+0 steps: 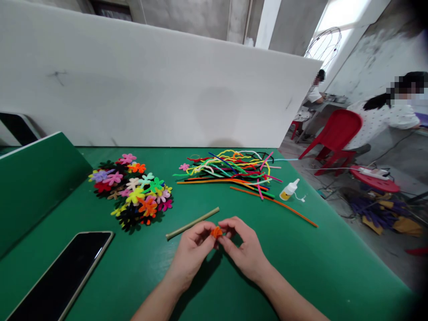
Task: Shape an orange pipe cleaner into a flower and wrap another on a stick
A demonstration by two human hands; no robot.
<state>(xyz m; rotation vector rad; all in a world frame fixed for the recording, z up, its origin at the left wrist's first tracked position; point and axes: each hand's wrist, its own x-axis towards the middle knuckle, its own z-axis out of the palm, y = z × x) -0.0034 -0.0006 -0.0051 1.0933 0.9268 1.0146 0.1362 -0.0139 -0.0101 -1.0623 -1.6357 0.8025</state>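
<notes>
Between my two hands, just above the green table, is a small orange pipe-cleaner flower. My left hand pinches it from the left with thumb and fingers. From the other side my right hand closes thumb and forefinger at its edge. The fingertips partly cover the flower. Just beyond my left hand lies a thin greenish stick, slanting across the table. Farther back is a tangled heap of pipe cleaners in many colours, with a loose orange pipe cleaner to its right.
A pile of coloured fuzzy flowers sits at the left. A phone lies at the near left, by a green panel. A small glue bottle stands at the right. A white board closes off the back; people sit beyond the right edge.
</notes>
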